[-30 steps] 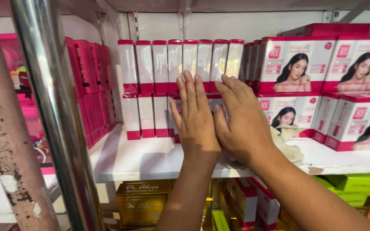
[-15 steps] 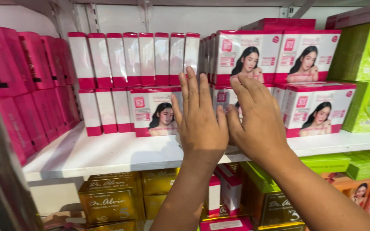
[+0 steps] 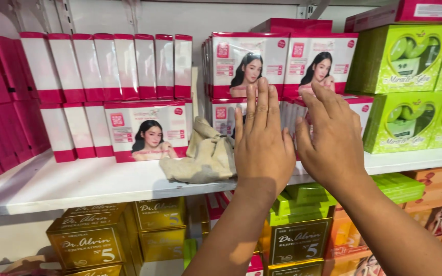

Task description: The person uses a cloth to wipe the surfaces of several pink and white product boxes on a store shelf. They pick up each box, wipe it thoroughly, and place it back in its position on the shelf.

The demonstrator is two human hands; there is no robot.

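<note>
Both hands are held flat against a row of pink-and-white boxes (image 3: 287,110) on a white shelf (image 3: 78,184). The left hand (image 3: 263,145) and the right hand (image 3: 333,145) are placed side by side, palms forward, fingers extended upward and only slightly spread; nothing is pinched or gripped. The boxes lie directly ahead of the fingers, stood upright with their printed faces outward, the row's long axis running left to right along the shelf. Neither hand is clearly nearer; both seem to be pressed on the box fronts. A crumpled beige cloth (image 3: 205,158) is seen just left of the left hand, on the shelf edge. Green boxes (image 3: 410,122) are stacked to the right, gold boxes (image 3: 90,245) on the shelf below.
</note>
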